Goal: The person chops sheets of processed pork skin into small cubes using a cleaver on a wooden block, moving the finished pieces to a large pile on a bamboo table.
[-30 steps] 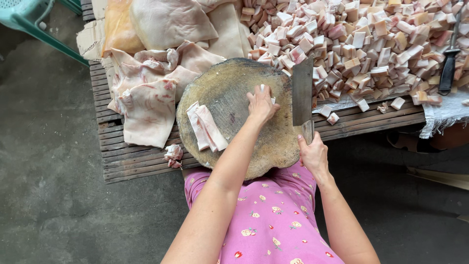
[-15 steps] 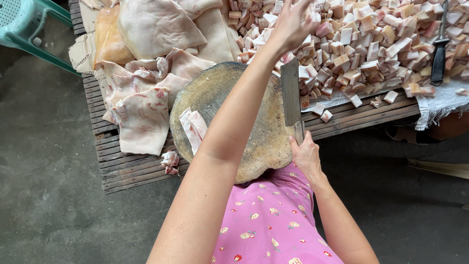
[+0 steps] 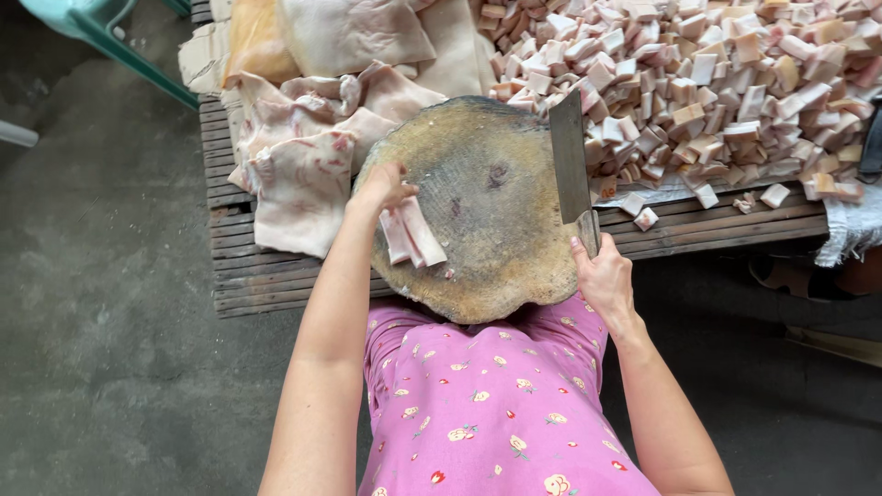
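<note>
Grey concrete floor (image 3: 110,303) ran under a low slatted wooden surface (image 3: 276,285), with the leg of a teal plastic chair (image 3: 101,28) at the far left corner. On the slats sat a round, worn wooden chopping block (image 3: 487,202), pressed close against your pink flowered shirt (image 3: 487,404).

Half a second before, your left hand was stretched out over the heap of cut meat cubes (image 3: 698,83) at the far right; a second before, it lay flat on the block near the cleaver. Now you had drawn your left hand (image 3: 384,188) back to the left edge of the block, and its fingers were curled down onto the top end of a few pale pork strips (image 3: 412,234) lying stacked together there. You were touching them rather than lifting them; the strips still lay flat on the wood, where they had been in both earlier views.

Your right hand (image 3: 602,276) had hardly moved. Its fingers were wrapped tight round the handle of the cleaver (image 3: 570,161), whose blade stood on edge along the right side of the block, pointing away from you, well apart from the strips.

Judging from this, the last cut pieces had gone to the heap and the strips were next under your hand. Large uncut slabs of pork skin (image 3: 303,174) lay draped just beyond and left of the block.
</note>
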